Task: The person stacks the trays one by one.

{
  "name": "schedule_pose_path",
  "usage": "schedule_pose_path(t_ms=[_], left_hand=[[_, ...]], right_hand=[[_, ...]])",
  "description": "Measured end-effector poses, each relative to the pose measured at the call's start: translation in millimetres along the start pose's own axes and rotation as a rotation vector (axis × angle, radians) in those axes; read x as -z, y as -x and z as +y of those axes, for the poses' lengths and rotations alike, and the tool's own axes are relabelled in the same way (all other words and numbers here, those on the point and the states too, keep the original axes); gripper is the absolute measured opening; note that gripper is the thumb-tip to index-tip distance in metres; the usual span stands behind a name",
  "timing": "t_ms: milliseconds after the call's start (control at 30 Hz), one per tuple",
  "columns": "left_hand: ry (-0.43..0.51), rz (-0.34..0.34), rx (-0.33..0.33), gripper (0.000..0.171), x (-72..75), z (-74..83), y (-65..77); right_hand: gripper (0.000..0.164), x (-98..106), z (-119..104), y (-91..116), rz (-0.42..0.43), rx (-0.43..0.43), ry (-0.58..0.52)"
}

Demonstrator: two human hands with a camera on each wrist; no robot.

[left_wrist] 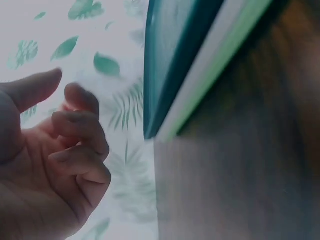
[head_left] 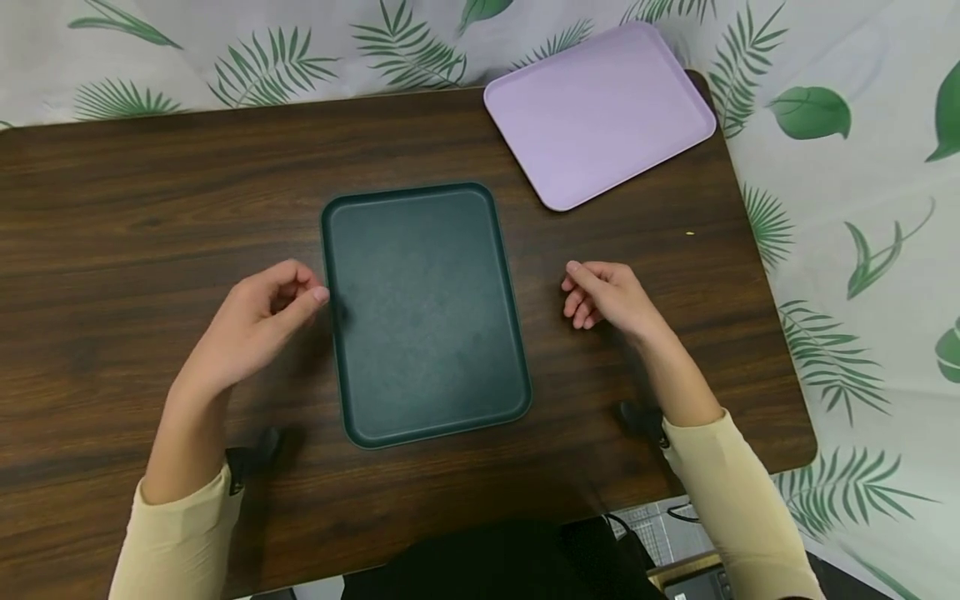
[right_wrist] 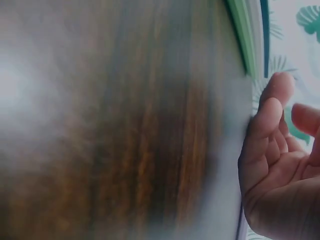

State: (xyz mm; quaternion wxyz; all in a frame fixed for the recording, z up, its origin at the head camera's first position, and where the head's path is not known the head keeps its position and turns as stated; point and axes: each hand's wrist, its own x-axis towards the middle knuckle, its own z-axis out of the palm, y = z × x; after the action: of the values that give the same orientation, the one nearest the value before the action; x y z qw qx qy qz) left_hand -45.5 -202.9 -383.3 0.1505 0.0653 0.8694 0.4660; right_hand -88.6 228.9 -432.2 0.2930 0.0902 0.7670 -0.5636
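A dark green rectangular tray (head_left: 427, 317) lies in the middle of the table. Seen edge-on in the left wrist view, the dark green tray (left_wrist: 167, 75) has a whitish layer (left_wrist: 200, 65) and a light green layer (left_wrist: 225, 60) against it, like stacked trays. Beside the tray's left edge is my left hand (head_left: 258, 321), thumb and loosely bent fingers apart with nothing between them; whether a fingertip touches the rim I cannot tell. My right hand (head_left: 603, 293) hovers apart from the tray, to its right, fingers loosely curled and holding nothing.
A light purple tray (head_left: 600, 112) lies askew at the table's back right corner, slightly over the edge. The dark wood table (head_left: 150, 217) borders a leaf-print cloth (head_left: 840, 217) at the back and right. A small yellow speck (head_left: 690, 233) lies right of centre.
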Motion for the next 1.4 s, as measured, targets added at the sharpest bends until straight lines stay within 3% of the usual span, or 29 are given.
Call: schedule_pose_path(t_ms=[233, 500, 733, 867, 1100, 1233, 1400], left_hand=[[-0.003, -0.011, -0.026, 0.023, -6.0, 23.2, -53.0], [-0.144, -0.025, -0.021, 0.033, -16.4, 46.3, -124.0], [-0.245, -0.069, 0.053, 0.042, -22.6, 60.0, -176.4], [-0.292, -0.087, 0.135, 0.043, -23.5, 62.5, -204.0], [-0.339, -0.104, 0.234, 0.045, -23.5, 67.2, -238.1], [-0.371, -0.135, 0.237, 0.051, -27.2, 72.2, -250.0], [-0.397, -0.219, 0.231, 0.057, -42.0, 78.5, -263.6]], right_hand=[[0.050, 5, -9, -22, 0.046, -0.052, -0.058], [0.047, 9, -19, -47, 0.094, -0.109, -0.118], [0.046, 13, -26, -64, 0.093, -0.146, -0.190], [0.047, 13, -29, -70, 0.084, -0.173, -0.206], [0.045, 14, -34, -79, 0.099, -0.244, -0.242], [0.046, 13, -37, -80, 0.101, -0.266, -0.222], [0.046, 13, -36, -81, 0.118, -0.275, -0.216]])
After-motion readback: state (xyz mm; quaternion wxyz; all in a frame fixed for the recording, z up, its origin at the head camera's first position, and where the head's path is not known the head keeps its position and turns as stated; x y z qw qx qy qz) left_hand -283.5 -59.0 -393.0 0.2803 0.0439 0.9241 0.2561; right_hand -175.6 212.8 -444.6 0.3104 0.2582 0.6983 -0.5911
